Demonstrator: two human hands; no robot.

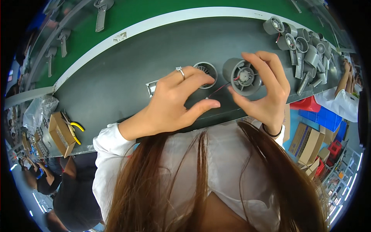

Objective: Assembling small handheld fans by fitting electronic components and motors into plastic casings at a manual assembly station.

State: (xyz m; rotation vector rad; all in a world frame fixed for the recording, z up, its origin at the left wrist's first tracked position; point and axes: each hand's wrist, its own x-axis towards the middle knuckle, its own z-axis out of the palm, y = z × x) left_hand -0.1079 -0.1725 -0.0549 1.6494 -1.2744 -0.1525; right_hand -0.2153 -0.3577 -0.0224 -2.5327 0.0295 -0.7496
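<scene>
My right hand [266,91] holds a grey cylindrical fan motor housing [241,76] above the dark grey worktop [127,73], its open face with the rotor turned toward me. Red and black wires [221,89] trail from it toward my left hand [176,100]. My left hand, with a ring on one finger, pinches the wire ends between thumb and fingers. Just behind it a second round grey housing [206,72] lies on the worktop, partly hidden by my fingers.
A pile of several grey fan housings and handle parts [303,48] lies at the far right. A green conveyor belt [127,15] carries grey handle parts [101,11] behind the worktop. A cardboard box [60,133] with yellow-handled pliers [75,129] stands at left. Another person's arm [344,83] shows at right.
</scene>
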